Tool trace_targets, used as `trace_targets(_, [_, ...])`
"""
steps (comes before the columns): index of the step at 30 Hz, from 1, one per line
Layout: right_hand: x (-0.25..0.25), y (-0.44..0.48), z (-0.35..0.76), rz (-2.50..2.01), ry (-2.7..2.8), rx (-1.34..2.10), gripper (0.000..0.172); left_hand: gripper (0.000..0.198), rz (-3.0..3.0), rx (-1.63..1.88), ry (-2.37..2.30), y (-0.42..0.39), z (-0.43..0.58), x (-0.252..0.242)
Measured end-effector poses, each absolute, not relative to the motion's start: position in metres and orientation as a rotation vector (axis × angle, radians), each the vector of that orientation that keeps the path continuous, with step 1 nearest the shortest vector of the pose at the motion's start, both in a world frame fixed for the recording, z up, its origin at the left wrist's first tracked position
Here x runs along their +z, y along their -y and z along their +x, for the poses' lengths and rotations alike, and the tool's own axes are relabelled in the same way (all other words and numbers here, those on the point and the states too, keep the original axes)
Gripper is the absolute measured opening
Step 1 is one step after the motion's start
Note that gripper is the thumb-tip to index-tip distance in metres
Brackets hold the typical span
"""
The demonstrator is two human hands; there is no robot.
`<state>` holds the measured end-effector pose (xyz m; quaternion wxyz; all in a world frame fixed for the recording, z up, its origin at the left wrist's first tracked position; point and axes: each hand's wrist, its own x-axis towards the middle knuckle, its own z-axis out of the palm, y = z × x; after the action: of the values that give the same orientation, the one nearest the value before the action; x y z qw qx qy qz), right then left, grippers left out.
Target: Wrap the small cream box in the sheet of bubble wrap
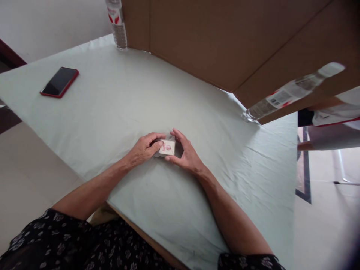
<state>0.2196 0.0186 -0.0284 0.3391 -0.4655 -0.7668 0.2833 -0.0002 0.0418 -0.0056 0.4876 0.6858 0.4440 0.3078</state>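
Observation:
A small whitish block with red print, with what looks like clear plastic around it, is between my hands near the middle of the cloth-covered table. My left hand is closed on its left end, the thumb lying over the top face. Around the block's right end curves my right hand, thumb and fingers spread apart. Its thumb is close to the block's near edge; whether it touches I cannot tell. The underside of the block is hidden.
A pale green cloth covers the table. A phone in a red case lies at the left. Brown cardboard panels stand at the back, with a water bottle and another bottle beside them. A person is at the right.

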Motion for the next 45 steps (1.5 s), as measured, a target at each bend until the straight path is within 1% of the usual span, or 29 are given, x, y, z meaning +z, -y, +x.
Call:
trace_targets(2, [-0.031, -0.023, 0.219, -1.190, 2.013, 0.809, 0.098, 0.041, 1.637, 0.750, -1.077, -0.041, 0.000, -0.005])
trace_targets(5, [-0.032, -0.022, 0.216, -1.174, 1.978, 0.835, 0.090, 0.042, 1.608, 0.771, -1.071, -0.040, 0.000, -0.005])
trace_targets(8, [-0.032, -0.014, 0.214, -1.180, 1.951, 0.769, 0.082, 0.043, 1.570, 0.789, -1.033, -0.039, 0.000, -0.006])
trace_targets(11, [-0.034, -0.007, 0.214, -1.182, 2.002, 0.634, 0.078, 0.045, 1.563, 0.782, -0.993, -0.039, 0.001, -0.008])
trace_targets(13, [-0.035, -0.006, 0.215, -1.189, 2.042, 0.579, 0.081, 0.045, 1.593, 0.788, -1.008, -0.040, 0.000, -0.011])
trace_targets(17, [-0.037, -0.007, 0.219, -1.190, 2.103, 0.576, 0.096, 0.044, 1.627, 0.823, -1.051, -0.042, -0.003, -0.013])
trace_targets(19, [-0.038, -0.008, 0.220, -1.187, 2.107, 0.578, 0.098, 0.045, 1.622, 0.830, -1.057, -0.043, -0.004, -0.012])
trace_targets(21, [-0.038, -0.008, 0.220, -1.175, 2.093, 0.571, 0.095, 0.046, 1.615, 0.818, -1.051, -0.042, -0.004, -0.011])
trace_targets(26, [-0.036, -0.003, 0.217, -1.136, 2.016, 0.535, 0.077, 0.048, 1.619, 0.785, -0.988, -0.038, -0.002, -0.007])
trace_targets(30, [-0.035, -0.002, 0.217, -1.170, 2.004, 0.511, 0.072, 0.050, 1.691, 0.826, -0.950, -0.038, -0.002, -0.008])
trace_targets(34, [-0.038, -0.006, 0.221, -1.185, 2.078, 0.548, 0.077, 0.051, 1.666, 0.803, -1.034, -0.040, -0.003, -0.010])
trace_targets(39, [-0.034, -0.010, 0.226, -1.142, 2.090, 0.677, 0.098, 0.047, 1.550, 0.870, -1.050, -0.044, -0.006, -0.012])
trace_targets(42, [-0.030, -0.010, 0.227, -1.142, 2.022, 0.772, 0.101, 0.045, 1.516, 0.909, -1.076, -0.045, -0.006, -0.012])
trace_targets(45, [-0.028, -0.009, 0.227, -1.150, 2.013, 0.778, 0.102, 0.046, 1.491, 0.922, -1.081, -0.046, -0.006, -0.013])
